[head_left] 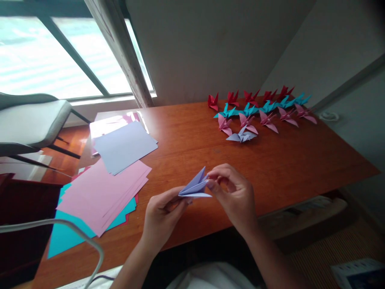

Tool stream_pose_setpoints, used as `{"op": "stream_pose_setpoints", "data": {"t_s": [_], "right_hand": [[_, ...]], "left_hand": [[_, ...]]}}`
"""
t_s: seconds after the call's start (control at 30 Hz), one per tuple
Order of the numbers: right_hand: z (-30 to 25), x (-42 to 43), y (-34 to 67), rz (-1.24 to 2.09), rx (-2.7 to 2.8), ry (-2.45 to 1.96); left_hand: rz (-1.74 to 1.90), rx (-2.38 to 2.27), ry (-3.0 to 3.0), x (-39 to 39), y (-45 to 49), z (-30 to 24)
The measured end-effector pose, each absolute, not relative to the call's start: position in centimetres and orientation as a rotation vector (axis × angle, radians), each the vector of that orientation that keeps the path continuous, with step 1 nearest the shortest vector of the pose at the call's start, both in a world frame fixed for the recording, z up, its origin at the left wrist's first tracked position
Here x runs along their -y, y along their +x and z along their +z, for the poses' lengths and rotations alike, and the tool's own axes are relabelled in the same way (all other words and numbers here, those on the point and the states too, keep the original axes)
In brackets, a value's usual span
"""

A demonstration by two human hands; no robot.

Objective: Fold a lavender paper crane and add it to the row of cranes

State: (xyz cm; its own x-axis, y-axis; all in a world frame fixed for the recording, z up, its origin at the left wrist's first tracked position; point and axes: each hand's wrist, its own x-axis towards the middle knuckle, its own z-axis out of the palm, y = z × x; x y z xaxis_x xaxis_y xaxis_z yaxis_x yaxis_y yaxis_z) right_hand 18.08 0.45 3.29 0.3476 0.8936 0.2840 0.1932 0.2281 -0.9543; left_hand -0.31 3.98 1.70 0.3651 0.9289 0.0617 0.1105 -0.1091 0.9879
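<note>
Paper (194,188), lavender and folded, was up off the table (183,144), above its near edge. Your left hand (162,210) pinched its left end between thumb and fingers; your right hand (236,192) nipped its right side, fingertips nearly together.

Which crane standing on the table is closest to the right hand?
The pale lavender crane. It sits alone in front of the pink row, and no other standing crane shares its colour.
</note>
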Motion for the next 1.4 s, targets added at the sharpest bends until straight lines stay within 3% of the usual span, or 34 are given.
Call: {"op": "stream_pose_setpoints", "data": {"t_s": [0.2,0.63,1.4], "right_hand": [[3.9,-0.4,17.3,0.638,1.134,-1.256],[4.1,-0.6,17.3,0.816,1.029,-1.232],[3.3,-1.0,16.0,0.924,0.796,-1.07]], "left_hand": [[0.936,-0.988,1.379,-4.0,0.0,1.8],[0.949,-1.062,1.819,-4.1,-0.6,1.2],[0.94,-0.961,1.64,-3.9,-0.6,0.8]]}}
